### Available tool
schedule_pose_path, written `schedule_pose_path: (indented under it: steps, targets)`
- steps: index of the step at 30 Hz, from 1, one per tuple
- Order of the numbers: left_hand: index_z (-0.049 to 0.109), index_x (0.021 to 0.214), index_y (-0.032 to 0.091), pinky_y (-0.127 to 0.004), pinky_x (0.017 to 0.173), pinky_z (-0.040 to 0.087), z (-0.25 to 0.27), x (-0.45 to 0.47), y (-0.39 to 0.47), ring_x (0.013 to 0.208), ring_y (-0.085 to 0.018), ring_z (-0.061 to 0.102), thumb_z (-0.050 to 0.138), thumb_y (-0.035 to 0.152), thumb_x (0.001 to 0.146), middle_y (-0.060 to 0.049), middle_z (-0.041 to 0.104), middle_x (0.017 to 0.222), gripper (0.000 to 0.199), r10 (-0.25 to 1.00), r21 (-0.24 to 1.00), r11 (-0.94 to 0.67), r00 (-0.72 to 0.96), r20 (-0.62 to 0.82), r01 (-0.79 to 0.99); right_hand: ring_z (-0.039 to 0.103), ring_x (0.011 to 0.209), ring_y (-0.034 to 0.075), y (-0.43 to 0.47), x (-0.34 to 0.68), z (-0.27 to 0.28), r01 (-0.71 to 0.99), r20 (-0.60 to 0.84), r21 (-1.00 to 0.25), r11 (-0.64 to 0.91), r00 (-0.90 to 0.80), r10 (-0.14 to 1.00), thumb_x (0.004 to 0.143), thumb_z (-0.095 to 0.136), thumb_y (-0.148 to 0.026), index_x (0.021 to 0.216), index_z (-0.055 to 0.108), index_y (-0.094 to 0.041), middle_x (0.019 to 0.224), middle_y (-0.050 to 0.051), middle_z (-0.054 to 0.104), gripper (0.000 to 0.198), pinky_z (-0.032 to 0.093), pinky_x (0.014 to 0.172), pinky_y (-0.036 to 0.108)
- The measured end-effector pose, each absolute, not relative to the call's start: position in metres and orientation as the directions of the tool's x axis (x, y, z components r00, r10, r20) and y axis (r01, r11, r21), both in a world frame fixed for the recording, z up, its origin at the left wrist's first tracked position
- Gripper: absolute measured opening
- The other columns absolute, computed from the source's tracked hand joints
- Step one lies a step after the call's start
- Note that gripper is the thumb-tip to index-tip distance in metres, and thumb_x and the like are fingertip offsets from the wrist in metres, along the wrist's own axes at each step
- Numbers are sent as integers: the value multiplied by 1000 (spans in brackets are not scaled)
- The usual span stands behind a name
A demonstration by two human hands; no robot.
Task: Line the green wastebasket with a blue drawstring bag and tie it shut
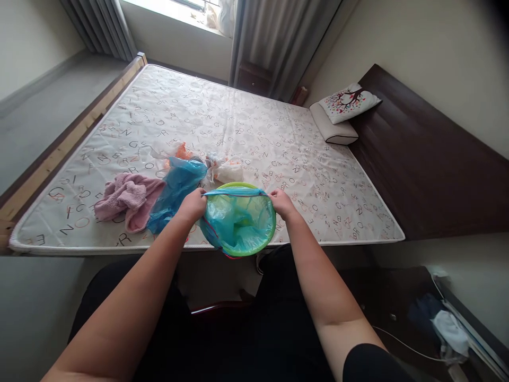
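A green bin [272,225] with a round rim is at the mattress's near edge, between my hands. It is lined with a translucent blue trash bag [234,193], whose upper edge is stretched across the far side of the rim. My left hand [194,204] pinches that edge at the left, and my right hand [281,203] pinches it at the right. To the left of the bin lies a crumpled darker blue plastic bag [178,183]. A pink towel [129,199] is bunched up beside it. The bin's lower part is hidden.
Crumpled clear and orange plastic bags [228,170] lie beyond the bin on the letter-printed mattress [254,122]. A pillow with a tree print [345,103] rests near the dark headboard [421,164]. A nightstand [397,297] with a cable is at the lower right.
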State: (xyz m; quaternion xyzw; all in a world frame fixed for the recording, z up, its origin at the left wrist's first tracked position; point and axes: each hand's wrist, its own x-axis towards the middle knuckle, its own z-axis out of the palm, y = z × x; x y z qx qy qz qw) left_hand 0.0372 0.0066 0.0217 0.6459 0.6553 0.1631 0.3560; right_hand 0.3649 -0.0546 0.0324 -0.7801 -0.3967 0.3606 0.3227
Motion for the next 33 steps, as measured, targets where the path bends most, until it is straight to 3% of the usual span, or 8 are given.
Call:
schedule_pose_path:
  steps: [4,8,12,15,18,22,26,33]
  targets:
    - [75,107,17,-32,85,52,2,46,6,96,-27,71,58,26,93,-13,79,107,24,961,819,213,38,-274,533,51,56,13,-55,370,25,217,-538,-785,-580,227,812,76,88,-26,81,65,-19,64,0,64,25,39,53,26]
    - [74,99,16,-29,72,49,-5,41,7,79,-23,66,63,35,88,-9,77,92,25,935,881,245,140,-325,404,63,67,17,-59,369,12,72,-527,-834,-546,188,829,68,90,-19,86,68,-19,78,3,74,29,52,60,28]
    - [74,95,19,-29,82,48,-1,27,5,92,-25,69,60,31,91,-9,79,100,19,953,754,40,202,-226,656,64,73,15,-64,364,-5,-55,-431,-898,-437,318,844,88,78,-40,94,63,-22,85,1,73,25,56,66,27]
    - [74,96,20,-30,80,48,5,18,-1,94,-26,69,59,32,94,-10,78,101,19,941,681,-6,235,-244,733,64,71,16,-70,362,-8,-192,-425,-905,-379,392,816,102,56,-58,95,62,-23,87,3,72,37,55,65,27]
    - [72,95,17,-29,68,48,18,5,-11,79,-24,67,69,38,88,-9,74,87,22,871,698,187,212,-443,692,71,83,19,-81,362,-3,-169,-430,-903,-396,340,836,101,59,-59,104,66,-22,104,7,76,37,58,71,28]
    - [65,126,19,-30,67,58,40,-14,-32,78,-22,72,92,44,71,-6,74,93,66,736,730,512,207,-645,453,75,95,25,-104,367,11,45,-482,-862,-505,233,845,96,70,-61,127,64,-23,121,12,78,49,61,70,33]
    - [63,126,20,-33,71,63,54,-16,-54,81,-22,76,102,43,60,-8,77,101,81,700,746,603,262,-664,282,75,73,22,-131,376,20,72,-594,-796,-602,104,798,96,66,-70,130,61,-25,116,11,77,57,61,56,34]
    - [69,116,17,-36,80,65,50,-6,-65,89,-23,77,108,32,51,-10,77,111,77,694,777,627,416,-588,54,76,79,18,-143,381,15,-86,-525,-849,-521,29,851,93,81,-41,113,65,-21,99,7,75,33,67,67,30]
